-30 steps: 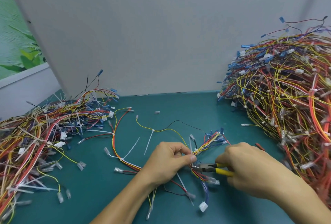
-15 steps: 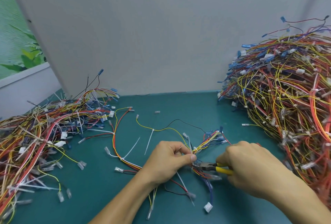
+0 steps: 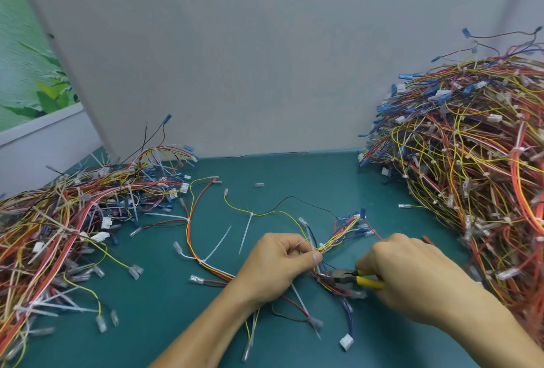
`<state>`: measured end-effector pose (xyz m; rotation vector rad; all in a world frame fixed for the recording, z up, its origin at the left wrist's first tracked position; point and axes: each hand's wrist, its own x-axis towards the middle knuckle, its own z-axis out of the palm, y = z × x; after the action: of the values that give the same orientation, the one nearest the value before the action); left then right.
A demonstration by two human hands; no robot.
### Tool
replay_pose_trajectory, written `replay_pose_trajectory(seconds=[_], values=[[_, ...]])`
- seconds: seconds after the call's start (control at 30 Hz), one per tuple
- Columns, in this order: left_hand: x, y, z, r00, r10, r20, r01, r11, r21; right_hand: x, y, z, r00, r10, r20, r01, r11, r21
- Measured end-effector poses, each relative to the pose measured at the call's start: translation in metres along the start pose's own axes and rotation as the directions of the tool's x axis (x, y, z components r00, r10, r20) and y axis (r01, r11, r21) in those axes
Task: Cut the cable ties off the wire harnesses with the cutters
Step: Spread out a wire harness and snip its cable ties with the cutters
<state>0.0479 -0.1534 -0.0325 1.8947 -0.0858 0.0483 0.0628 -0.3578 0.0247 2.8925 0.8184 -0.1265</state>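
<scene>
The left hand [image 3: 276,267] pinches the harness [image 3: 343,233], which lies on the table [image 3: 294,173], just beside its white cable tie [image 3: 323,248]. The right hand [image 3: 412,276] is curled round the yellow handles of the cutters [image 3: 350,275], whose nose lies among the wires [image 3: 332,286] just below that tie. I judge this the lining-up step: next the blades must catch the tie alone, no wire, before the squeeze.

Light was soft, even and fairly bright, leaving only faint shadows under the left hand [image 3: 276,267] and right hand [image 3: 412,276] on the bench [image 3: 294,179]. The wide lens bowed the edges of the wall panel [image 3: 235,58], and the view's left margin looked smeared.
</scene>
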Motion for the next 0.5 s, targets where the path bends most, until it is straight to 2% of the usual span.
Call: replay_pose_trajectory(seconds=[0.33,0.43,0.5], values=[[-0.001,0.003,-0.003,0.999,-0.013,0.032,0.015,0.999,-0.043,0.002,0.002,0.004,1.000,0.010,-0.018,-0.010,1.000,0.006],[0.000,0.007,-0.006,0.996,-0.083,-0.018,0.080,0.986,-0.146,0.003,0.005,0.004,0.999,0.037,-0.035,-0.036,0.999,0.040],[0.001,0.009,-0.010,0.988,-0.153,-0.038,0.134,0.943,-0.303,0.004,0.008,0.003,0.996,0.049,-0.079,-0.042,0.996,0.083]])
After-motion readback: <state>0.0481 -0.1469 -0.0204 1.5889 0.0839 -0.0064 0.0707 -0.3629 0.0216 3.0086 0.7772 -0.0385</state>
